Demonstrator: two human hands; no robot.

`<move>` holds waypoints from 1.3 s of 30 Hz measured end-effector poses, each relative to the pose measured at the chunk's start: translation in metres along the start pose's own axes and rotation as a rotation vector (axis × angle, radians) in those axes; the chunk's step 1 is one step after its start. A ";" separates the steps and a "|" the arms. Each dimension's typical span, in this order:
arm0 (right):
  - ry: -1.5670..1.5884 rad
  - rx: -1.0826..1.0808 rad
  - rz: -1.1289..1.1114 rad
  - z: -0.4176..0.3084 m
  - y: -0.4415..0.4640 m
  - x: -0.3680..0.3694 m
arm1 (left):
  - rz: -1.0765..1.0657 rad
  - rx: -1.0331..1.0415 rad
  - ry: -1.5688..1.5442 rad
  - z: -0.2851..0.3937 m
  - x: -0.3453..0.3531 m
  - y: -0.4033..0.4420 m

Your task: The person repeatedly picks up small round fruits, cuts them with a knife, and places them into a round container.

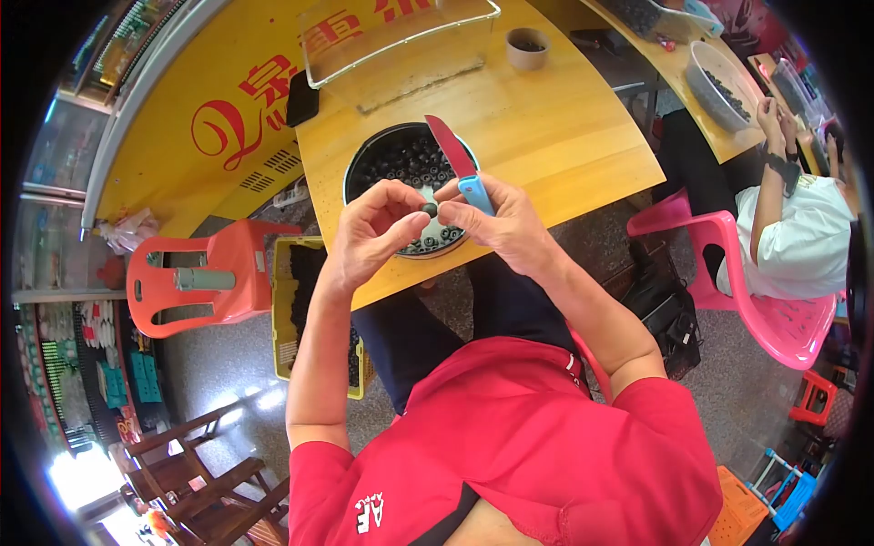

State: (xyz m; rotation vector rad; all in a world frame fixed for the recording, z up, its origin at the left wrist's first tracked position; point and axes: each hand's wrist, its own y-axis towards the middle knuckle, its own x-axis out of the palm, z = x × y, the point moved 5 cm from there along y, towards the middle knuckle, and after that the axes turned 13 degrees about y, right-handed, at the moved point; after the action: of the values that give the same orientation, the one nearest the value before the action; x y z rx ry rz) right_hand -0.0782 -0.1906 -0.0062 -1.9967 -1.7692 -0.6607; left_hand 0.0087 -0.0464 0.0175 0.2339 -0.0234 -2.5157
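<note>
Over a round bowl (382, 156) of small dark round pieces, both my hands meet at the table's near edge. A small dark green ball (430, 209) sits between my fingertips. My left hand (378, 227) pinches it from the left side. My right hand (501, 223) is closed round the light blue handle (475, 195) of a knife, whose red blade (450, 146) points up and away. The right thumb and forefinger are close to the ball; whether they touch it is hard to tell. Pale-centred pieces lie in the bowl's near part.
On the wooden table (546, 136) stand a clear bin (391, 55), a small cup (528, 49) and a phone (303, 98). An orange stool (214, 273) and yellow crate (285, 318) are at left. A seated person (792, 218) works at right beside a pink chair (765, 300).
</note>
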 end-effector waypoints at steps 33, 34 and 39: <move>0.141 0.188 0.016 0.015 0.004 0.019 | 0.371 0.045 0.020 -0.010 0.010 -0.036; 0.148 0.190 0.016 0.014 0.004 0.019 | 0.372 0.027 -0.026 -0.014 0.011 -0.036; 0.116 0.161 -0.043 0.008 0.004 0.020 | 0.380 0.001 -0.167 -0.020 0.013 -0.036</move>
State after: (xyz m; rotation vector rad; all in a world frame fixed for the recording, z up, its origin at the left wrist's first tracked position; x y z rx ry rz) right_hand -0.0719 -0.1706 -0.0014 -1.7830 -1.7426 -0.6129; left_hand -0.0192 -0.0235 -0.0065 0.0149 -0.1249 -2.1495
